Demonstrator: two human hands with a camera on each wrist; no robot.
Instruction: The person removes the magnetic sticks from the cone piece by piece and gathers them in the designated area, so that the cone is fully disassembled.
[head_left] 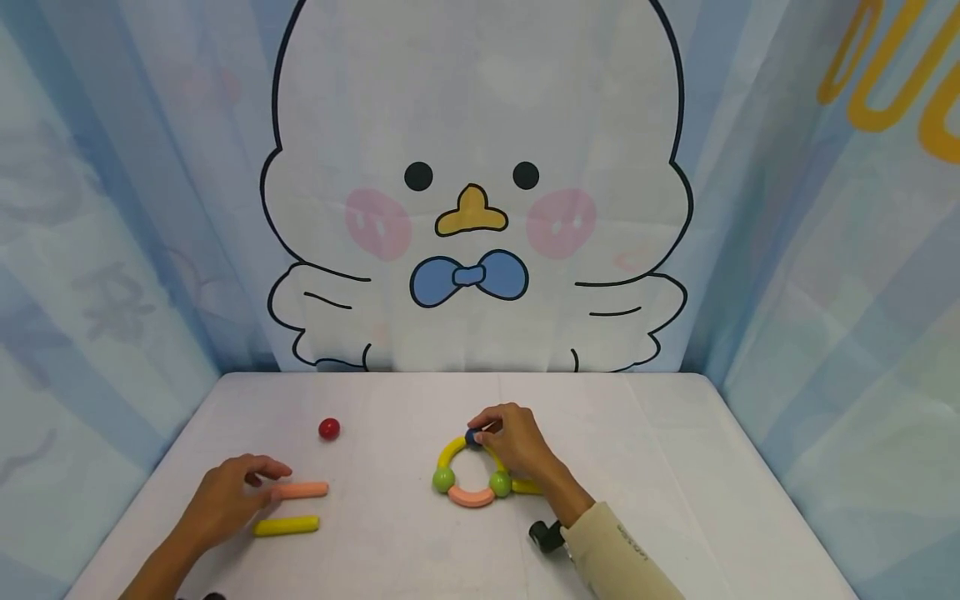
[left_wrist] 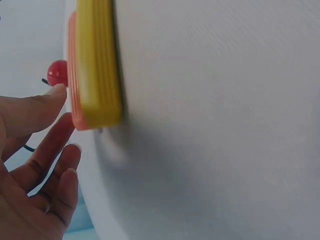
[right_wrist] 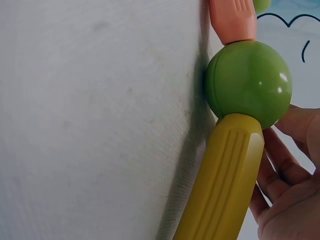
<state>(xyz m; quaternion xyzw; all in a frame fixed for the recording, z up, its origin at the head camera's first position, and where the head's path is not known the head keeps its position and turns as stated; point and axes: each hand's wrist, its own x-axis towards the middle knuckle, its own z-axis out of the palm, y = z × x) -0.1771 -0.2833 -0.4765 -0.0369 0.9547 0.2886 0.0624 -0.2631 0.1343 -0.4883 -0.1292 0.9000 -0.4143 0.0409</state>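
My right hand (head_left: 517, 437) pinches a dark blue ball (head_left: 473, 438) at the top of a ring of magnetic-style building pieces. Curved yellow rods (head_left: 450, 451) run down from it to a green ball (head_left: 443, 479) on the left and another green ball (head_left: 500, 483) on the right. A curved orange rod (head_left: 471, 498) joins these at the bottom. From the right green ball a yellow rod (right_wrist: 222, 175) sticks outward, partly behind the wrist. My left hand (head_left: 225, 500) has its fingers spread at the left end of a straight orange rod (head_left: 303, 490), thumb overlapping it.
A straight yellow rod (head_left: 287, 526) lies just nearer than the orange one. Farther back on the white table (head_left: 397, 550) is a red ball (head_left: 329, 429). A small black device (head_left: 546, 536) shows beside the right sleeve (head_left: 618, 554). A printed curtain (head_left: 480, 108) closes off the back and sides.
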